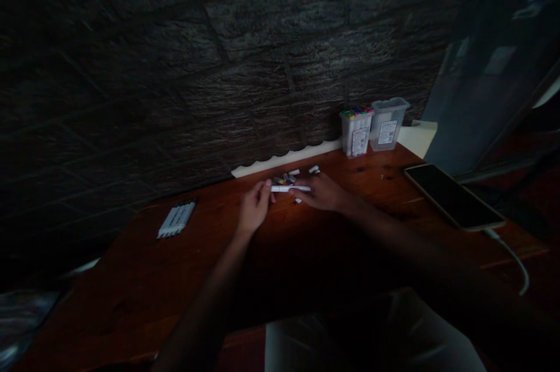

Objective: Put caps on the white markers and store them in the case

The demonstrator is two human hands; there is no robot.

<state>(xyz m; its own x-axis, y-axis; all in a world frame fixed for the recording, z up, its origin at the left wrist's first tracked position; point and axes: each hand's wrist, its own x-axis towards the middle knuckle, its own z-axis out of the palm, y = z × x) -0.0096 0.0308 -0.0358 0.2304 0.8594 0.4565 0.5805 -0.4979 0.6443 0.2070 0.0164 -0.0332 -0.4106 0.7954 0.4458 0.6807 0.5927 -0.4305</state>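
A white marker pen point(284, 189) lies level between my two hands above the wooden table. My left hand point(254, 206) pinches its left end between thumb and fingers. Around the right part of the same pen, my right hand point(321, 191) is closed. Just behind the pen, several small loose pieces point(289, 178), some white and some coloured, rest on the table, partly hidden by the hands. One white piece point(314, 169) sits beyond my right hand's fingers, and another point(298, 200) shows just below them.
Several white marker pens point(177, 218) lie side by side at the left. A clear box of colour-topped pens point(356, 132) and a second clear box point(388, 124) stand by the stone wall point(271, 69). A phone point(455, 196) with a white cable point(516, 255) lies at the table's right.
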